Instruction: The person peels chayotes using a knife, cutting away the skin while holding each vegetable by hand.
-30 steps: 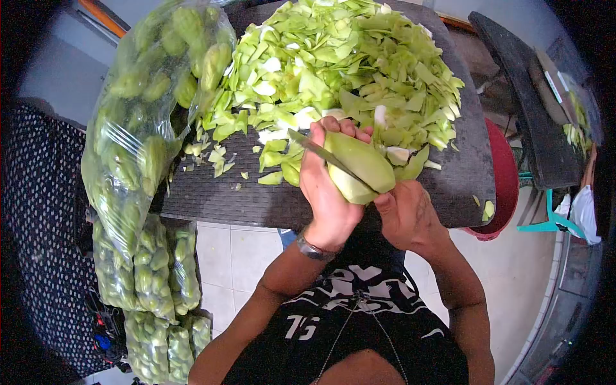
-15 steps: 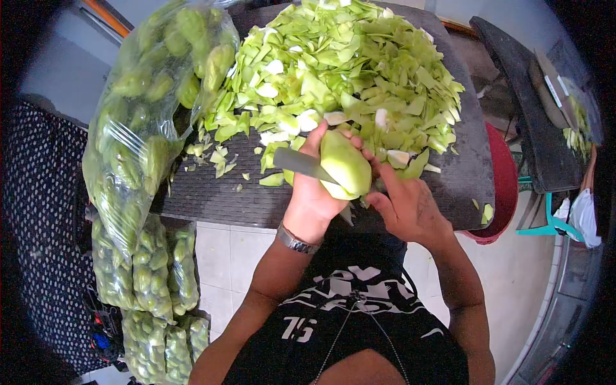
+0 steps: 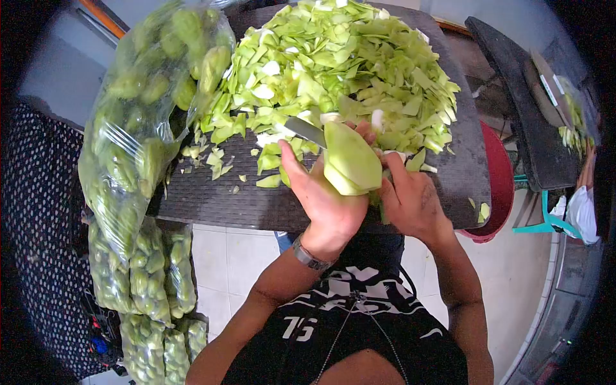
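A peeled, pale green chayote [image 3: 350,160] rests against the palm and fingers of my left hand [image 3: 330,199], whose thumb sticks out to the left. Past the upper left of the chayote juts the grey blade of a knife [image 3: 305,131]; its middle is hidden behind the fruit. My right hand [image 3: 414,199] is closed at the chayote's right side, around the knife's handle, which is mostly hidden. Just beyond both hands lies a large heap of green peelings [image 3: 346,70].
The heap covers much of a dark ridged table [image 3: 212,205]. At left stands a clear plastic bag of chayotes [image 3: 128,128], with more packed bags [image 3: 147,269] below. A red tub [image 3: 497,186] and a teal stool [image 3: 545,218] are at right, near another dark table [image 3: 520,109].
The knife blade has gone from across the chayote's near face to behind its upper left. The chayote has turned and shifted slightly right, and my left thumb has swung away from it.
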A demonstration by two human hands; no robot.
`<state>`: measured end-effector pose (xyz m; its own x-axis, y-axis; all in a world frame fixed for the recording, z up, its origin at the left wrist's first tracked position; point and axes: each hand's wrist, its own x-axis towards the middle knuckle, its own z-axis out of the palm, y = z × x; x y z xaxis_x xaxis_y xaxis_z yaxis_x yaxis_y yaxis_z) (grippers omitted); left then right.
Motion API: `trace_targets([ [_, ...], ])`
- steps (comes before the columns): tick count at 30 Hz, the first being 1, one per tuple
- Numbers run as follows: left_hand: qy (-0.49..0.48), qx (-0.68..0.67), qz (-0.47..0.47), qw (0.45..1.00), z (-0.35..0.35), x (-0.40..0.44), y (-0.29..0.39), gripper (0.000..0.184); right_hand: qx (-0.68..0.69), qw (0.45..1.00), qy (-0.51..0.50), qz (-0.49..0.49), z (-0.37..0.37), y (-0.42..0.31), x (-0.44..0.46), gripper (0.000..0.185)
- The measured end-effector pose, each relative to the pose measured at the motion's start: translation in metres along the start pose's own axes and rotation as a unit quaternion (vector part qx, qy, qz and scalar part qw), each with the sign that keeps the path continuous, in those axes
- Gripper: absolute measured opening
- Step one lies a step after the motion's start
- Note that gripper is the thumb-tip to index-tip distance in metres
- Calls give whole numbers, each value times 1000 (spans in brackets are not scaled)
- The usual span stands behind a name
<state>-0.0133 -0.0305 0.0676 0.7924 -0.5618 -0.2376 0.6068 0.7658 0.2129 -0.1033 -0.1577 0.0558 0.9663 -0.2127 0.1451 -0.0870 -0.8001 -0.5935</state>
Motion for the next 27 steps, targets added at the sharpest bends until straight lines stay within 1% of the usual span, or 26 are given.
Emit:
trace_targets([
  [3, 23, 86, -15, 996, -20, 3, 6, 88, -77, 996, -21, 29, -13, -4, 0, 47],
  [4, -15, 85, -33, 996, -28, 3, 11, 67, -114, 993, -13, 25, -15, -4, -2, 52],
  [6, 2, 238, -16, 971, -35, 3, 13, 49, -188, 982, 3, 13, -18, -4, -1, 60],
  [7, 11, 312, -7, 950, -34, 4, 14, 41, -194, 981, 1, 10, -19, -5, 1, 62],
  [8, 16, 296, -8, 955, -32, 4, 16, 34, -201, 980, -1, 9, -20, -5, 2, 63],
  [9, 14, 313, -26, 949, -32, 4, 20, 32, -209, 978, -1, 9, -22, -4, 4, 64],
  [11, 7, 348, -63, 935, -32, 6, 27, 28, -217, 976, 4, -5, -27, 2, 7, 64],
  [15, 29, 368, -104, 924, -33, 7, 32, 29, -228, 974, -10, -12, -34, 0, 10, 63],
  [17, 28, 378, -136, 915, -43, 7, 42, 32, -284, 955, 9, 82, -40, 14, 17, 56],
  [18, 40, 366, -114, 923, -52, 8, 50, 28, -309, 942, 18, 128, -43, 23, 21, 52],
  [19, 52, 355, -90, 929, -58, 10, 57, 24, -312, 940, 26, 133, -53, 29, 27, 51],
  [20, 63, 367, -85, 924, -61, 14, 60, 29, -314, 939, 29, 137, -66, 33, 30, 50],
  [21, 67, 373, -79, 922, -50, 13, 60, 29, -318, 937, 33, 141, -73, 34, 31, 49],
  [23, 35, 291, -79, 953, -50, 21, 60, 32, -306, 944, 24, 118, -63, 39, 31, 49],
  [26, 10, 213, -101, 972, -55, 27, 60, 34, -301, 947, 21, 108, -52, 36, 31, 49],
  [27, 4, 207, -104, 973, -54, 26, 60, 35, -300, 947, 20, 109, -48, 34, 30, 49],
])
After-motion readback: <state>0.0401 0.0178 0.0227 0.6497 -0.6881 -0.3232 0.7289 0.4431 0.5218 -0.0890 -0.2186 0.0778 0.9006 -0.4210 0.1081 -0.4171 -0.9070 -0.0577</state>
